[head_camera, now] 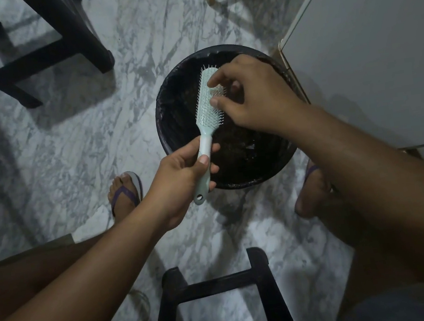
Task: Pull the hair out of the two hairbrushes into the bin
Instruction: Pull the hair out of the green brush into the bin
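Note:
A pale mint hairbrush (pixel 205 110) is held bristles-up over a round black bin (pixel 172 111) lined with a dark bag. My left hand (pixel 180 175) grips the brush's handle near the bin's front rim. My right hand (pixel 248 96) reaches over the brush head, with finger and thumb curled into the bristles, pinching at a small pale clump of hair (pixel 216 91) there. Only this one brush is in view.
The bin stands on a grey marbled floor. A dark stool frame (pixel 29 49) stands at the upper left, another (pixel 217 294) close below between my legs. A white cabinet (pixel 365 45) rises at the right beside the bin. My feet in sandals (pixel 126 190) flank the bin.

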A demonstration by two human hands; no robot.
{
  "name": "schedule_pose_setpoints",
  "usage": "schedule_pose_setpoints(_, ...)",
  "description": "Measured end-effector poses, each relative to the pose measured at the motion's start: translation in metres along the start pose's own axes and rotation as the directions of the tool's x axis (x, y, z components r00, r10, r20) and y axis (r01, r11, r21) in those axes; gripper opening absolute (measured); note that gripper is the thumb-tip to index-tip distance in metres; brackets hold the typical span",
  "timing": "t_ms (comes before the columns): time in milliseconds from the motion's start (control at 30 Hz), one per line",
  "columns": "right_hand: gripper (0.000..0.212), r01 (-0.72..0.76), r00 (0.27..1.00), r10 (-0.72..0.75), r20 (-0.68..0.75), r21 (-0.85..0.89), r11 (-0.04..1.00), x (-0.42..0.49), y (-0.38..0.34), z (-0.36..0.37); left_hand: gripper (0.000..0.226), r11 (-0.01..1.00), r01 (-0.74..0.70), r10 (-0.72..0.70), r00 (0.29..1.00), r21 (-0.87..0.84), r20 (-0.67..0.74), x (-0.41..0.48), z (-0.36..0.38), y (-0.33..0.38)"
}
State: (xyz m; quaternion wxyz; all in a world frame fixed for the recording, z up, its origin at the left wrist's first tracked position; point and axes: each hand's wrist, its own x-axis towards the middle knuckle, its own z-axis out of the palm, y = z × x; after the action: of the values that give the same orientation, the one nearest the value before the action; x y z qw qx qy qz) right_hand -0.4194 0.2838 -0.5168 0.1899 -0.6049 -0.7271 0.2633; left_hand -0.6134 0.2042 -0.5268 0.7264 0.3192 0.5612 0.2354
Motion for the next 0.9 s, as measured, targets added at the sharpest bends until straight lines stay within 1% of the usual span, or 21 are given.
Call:
schedule_pose_setpoints(100, 0.038, 0.047, 0.997, -0.046, 0.066, -0.026, 0.999, -0.001, -0.003, -0.002, 0.043, 0.998, -0.021, 0.022, 0.999, 0.058, -0.024, -0.001, -0.001, -0.001)
schedule_pose_setpoints(167, 0.034, 0.054, 0.997, -0.051, 0.065, -0.042, 0.998, -0.001, -0.002, -0.002, 0.044, 0.995, -0.036, 0.039, 0.999, 0.095, -0.033, -0.001, -0.002, -0.001)
schedule_pose_setpoints(267, 0.019, 0.038, 0.999, -0.038, -0.013, -0.044, 0.998, 0.001, -0.001, 0.001, 0.044, 0.990, -0.058, 0.061, 0.998, 0.127, -0.018, -0.004, 0.000, -0.002)
schedule_pose_setpoints(400, 0.012, 0.075, 0.985, -0.089, -0.145, -0.100, 0.992, -0.001, -0.005, 0.013, 0.041, 0.998, -0.056, 0.056, 0.998, 0.038, -0.003, -0.004, 0.004, 0.004)
schedule_pose_setpoints(467, 0.011, 0.080, 0.978, -0.090, -0.189, -0.059, 0.995, 0.000, -0.003, 0.015, 0.040, 0.999, -0.042, 0.042, 0.999, -0.025, 0.015, -0.003, 0.005, 0.008)
schedule_pose_setpoints(567, 0.014, 0.084, 0.967, -0.061, -0.247, 0.081, 0.993, 0.001, -0.004, 0.010, 0.038, 0.997, -0.022, 0.024, 0.999, -0.070, 0.032, -0.001, 0.004, 0.009)
schedule_pose_setpoints(633, 0.017, 0.054, 0.954, 0.013, -0.299, 0.215, 0.975, 0.003, -0.005, 0.000, 0.036, 0.996, 0.004, -0.001, 0.999, -0.085, 0.032, -0.001, 0.003, 0.007)
schedule_pose_setpoints(700, 0.018, 0.032, 0.939, 0.071, -0.335, 0.294, 0.955, 0.007, -0.002, -0.010, 0.035, 0.995, 0.020, -0.018, 1.000, -0.098, 0.026, -0.001, 0.002, 0.005)
schedule_pose_setpoints(800, 0.016, -0.002, 0.933, 0.115, -0.340, 0.315, 0.949, 0.011, 0.005, -0.022, 0.034, 0.992, 0.019, -0.019, 1.000, -0.125, 0.007, 0.000, 0.001, 0.006)
schedule_pose_setpoints(833, 0.017, -0.004, 0.941, 0.104, -0.321, 0.299, 0.954, 0.010, 0.006, -0.022, 0.034, 0.991, 0.016, -0.016, 1.000, -0.134, 0.002, 0.000, 0.000, 0.007)
schedule_pose_setpoints(900, 0.017, 0.036, 0.969, 0.020, -0.245, 0.224, 0.974, 0.005, 0.003, -0.019, 0.034, 0.988, 0.007, -0.007, 1.000, -0.152, -0.003, 0.002, -0.001, 0.010)
